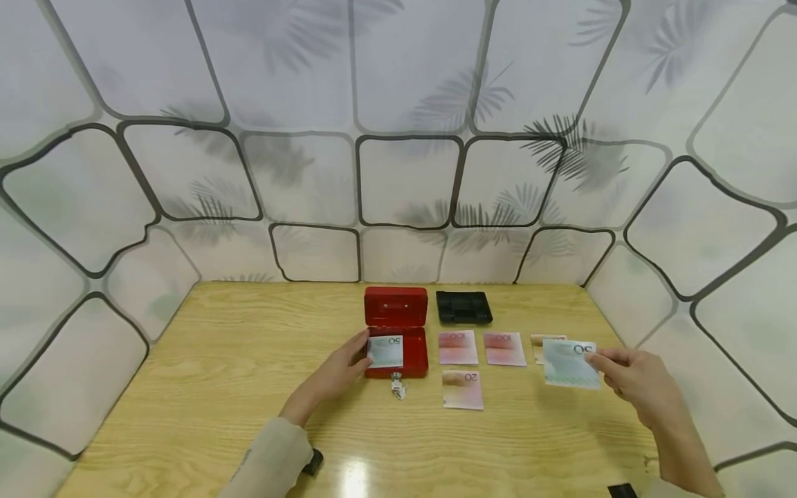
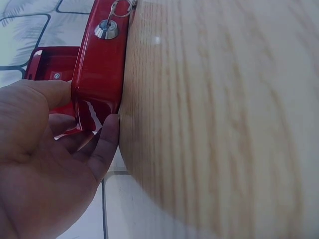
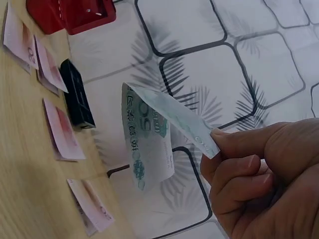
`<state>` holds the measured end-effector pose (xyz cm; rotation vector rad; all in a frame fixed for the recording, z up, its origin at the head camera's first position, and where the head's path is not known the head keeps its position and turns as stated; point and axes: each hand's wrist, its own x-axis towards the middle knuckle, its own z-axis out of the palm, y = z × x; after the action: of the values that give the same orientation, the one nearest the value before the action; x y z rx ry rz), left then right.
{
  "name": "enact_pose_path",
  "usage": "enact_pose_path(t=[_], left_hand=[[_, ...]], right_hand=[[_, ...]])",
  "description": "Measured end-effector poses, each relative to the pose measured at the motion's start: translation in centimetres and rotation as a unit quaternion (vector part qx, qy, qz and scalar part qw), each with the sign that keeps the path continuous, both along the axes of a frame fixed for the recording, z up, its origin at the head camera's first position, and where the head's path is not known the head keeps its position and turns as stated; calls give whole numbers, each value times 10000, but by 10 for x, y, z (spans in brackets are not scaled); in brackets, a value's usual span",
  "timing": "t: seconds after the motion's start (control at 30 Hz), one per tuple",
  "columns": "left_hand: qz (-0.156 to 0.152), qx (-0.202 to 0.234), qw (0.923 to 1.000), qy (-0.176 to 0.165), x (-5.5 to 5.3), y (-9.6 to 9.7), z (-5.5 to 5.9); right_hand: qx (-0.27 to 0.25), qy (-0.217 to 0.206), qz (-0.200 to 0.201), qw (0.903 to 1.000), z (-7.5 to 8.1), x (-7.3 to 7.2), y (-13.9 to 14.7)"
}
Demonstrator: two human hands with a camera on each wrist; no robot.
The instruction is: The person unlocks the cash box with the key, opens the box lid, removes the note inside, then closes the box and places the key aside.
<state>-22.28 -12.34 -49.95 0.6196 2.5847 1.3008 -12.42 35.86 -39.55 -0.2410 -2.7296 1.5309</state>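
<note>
A red cash box (image 1: 416, 351) stands on the table with its lid (image 1: 396, 306) raised. A green 50 banknote (image 1: 385, 351) lies inside it. My left hand (image 1: 339, 366) grips the box's left side, its thumb at the rim and its fingers around the corner in the left wrist view. A key with a ring (image 2: 112, 12) sits in the front lock (image 2: 106, 31). Over the table's right side, my right hand (image 1: 635, 380) pinches another green 50 banknote (image 3: 149, 129) by one edge between thumb and finger. That note is folded and hangs partly in front of a brownish banknote (image 1: 537, 346).
Two pink 100 banknotes (image 1: 457, 347) (image 1: 505, 348) lie right of the box, with a 20 banknote (image 1: 463, 390) nearer the front. Behind them sits a black tray (image 1: 463, 308). A patterned curtain (image 1: 407, 180) surrounds the wooden table (image 1: 249, 360) at the back and sides.
</note>
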Motion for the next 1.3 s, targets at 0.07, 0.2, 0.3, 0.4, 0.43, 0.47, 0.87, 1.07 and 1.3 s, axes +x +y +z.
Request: enact_pose_path(t=[0.07,0.2,0.3,0.4,0.43,0.47,0.87,1.07,1.3], left_hand=[[11,6,10000,14,0,0,1],[34,-14,10000,-10,0,0,1],[41,-10,10000,-21,1,0,0],[41,16,10000,-25,1,0,0],[42,16,10000,-29,1,0,-1],[41,24,10000,-26,1,0,-1],[72,43,10000,-51,-1,2,-1],[79,37,9999,-51,0,2,-1],[47,54,10000,-38,1,2,0]], right_hand=[[48,-194,121,9997,-7,-1,2],[12,-389,221,9990,-24,-6,0],[-71,-398,293,9988,-35,-11,-6],[-243,-461,381,9979,-44,-16,-12],[-290,-479,417,9976,-48,-18,-14],[-317,-498,442,9973,-51,-19,-17],[-433,-559,439,9965,-83,-33,-37],[-252,-407,389,9981,-95,-37,-44],[703,-233,93,9972,-102,-37,-49]])
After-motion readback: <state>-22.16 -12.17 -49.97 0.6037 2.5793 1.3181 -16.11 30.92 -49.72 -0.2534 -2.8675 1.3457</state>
